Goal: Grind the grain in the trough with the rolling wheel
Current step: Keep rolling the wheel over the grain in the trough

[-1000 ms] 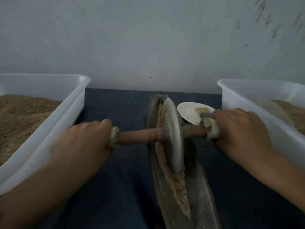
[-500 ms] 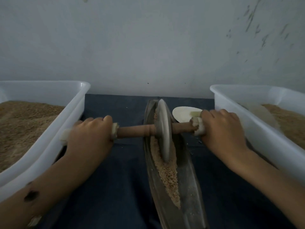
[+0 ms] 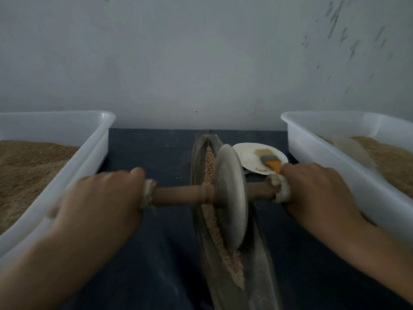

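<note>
Gripping the two ends of the wooden axle (image 3: 181,195), the hands are well apart, one on each side of the trough: the left hand (image 3: 100,202) is clamped on the left end and the right hand (image 3: 317,193) on the right end, both over pale cloth wrapping (image 3: 148,192). I judge this is the correct place to take hold, because the cloth gives a soft, not slippery grip and the wheel stays free between the hands.

Between them the rolling wheel (image 3: 231,195) stands upright in the trough (image 3: 260,276), near its middle. It looks like a thick grey disc, stone or metal, so I think it is heavy and stiff, and its weight does most of the crushing; the hands need only to keep it from tilting to one side.

On the dark table (image 3: 143,148) the trough is long, narrow and pointed at the far end, running from near to far. Its grain (image 3: 220,247) lies in a thin tan line on the left of the wheel, coarser at the far end (image 3: 209,162) and finer, more like powder, at the near end. It is loose and light, so it can spill over the low edge
</note>
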The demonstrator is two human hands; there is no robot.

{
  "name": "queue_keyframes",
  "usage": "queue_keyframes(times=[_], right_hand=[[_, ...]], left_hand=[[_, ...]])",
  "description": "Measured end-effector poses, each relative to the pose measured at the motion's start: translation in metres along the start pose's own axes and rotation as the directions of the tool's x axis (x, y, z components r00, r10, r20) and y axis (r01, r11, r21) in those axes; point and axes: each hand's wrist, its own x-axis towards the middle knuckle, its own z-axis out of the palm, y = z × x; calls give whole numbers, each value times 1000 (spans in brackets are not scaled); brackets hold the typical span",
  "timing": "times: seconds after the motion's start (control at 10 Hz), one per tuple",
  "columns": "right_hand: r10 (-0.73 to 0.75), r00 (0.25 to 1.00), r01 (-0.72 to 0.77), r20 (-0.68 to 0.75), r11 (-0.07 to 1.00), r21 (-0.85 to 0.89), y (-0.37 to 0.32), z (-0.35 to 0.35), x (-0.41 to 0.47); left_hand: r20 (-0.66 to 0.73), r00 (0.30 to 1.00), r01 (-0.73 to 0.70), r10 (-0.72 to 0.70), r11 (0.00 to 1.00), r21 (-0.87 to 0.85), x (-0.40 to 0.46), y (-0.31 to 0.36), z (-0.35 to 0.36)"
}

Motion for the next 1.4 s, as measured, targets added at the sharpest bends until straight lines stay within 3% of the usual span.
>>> queue_keyframes(times=[0.1,0.2,0.3,0.5,0.7,0.9,1.0,1.2,1.4], right_hand=[[90,994,-91,64,996,16,5,29,33],[128,992,-128,-5,992,13,10,50,70],[120,980,-128,-156,991,-41,10,56,98],[12,972,-30,-235,997,-71,-5,26,70],[71,996,-69,62,997,-32,-8,-19,6],[-12,999,13,-52,1000,19,-16,-40,-14],[-36,992,34,-119,999,-22,-18,-21,4],[96,992,-104,-79,990,-96,-14,31,75],[80,988,-96,-129,988,-120,-12,40,88]], left_hand=[[-111,993,-24,25,1000,6,34,8,-14],[-176,983,30,-40,998,-63,68,15,1],[-138,982,103,-128,979,-177,85,18,23],[50,997,71,-59,949,-307,58,3,30],[-52,999,2,-10,987,-164,-10,-1,-5],[157,986,-14,53,971,-239,-24,-1,-13],[138,990,24,17,957,-291,-8,6,-1],[-189,980,12,-59,970,-245,47,21,22],[-211,974,30,-85,967,-254,75,23,28]])
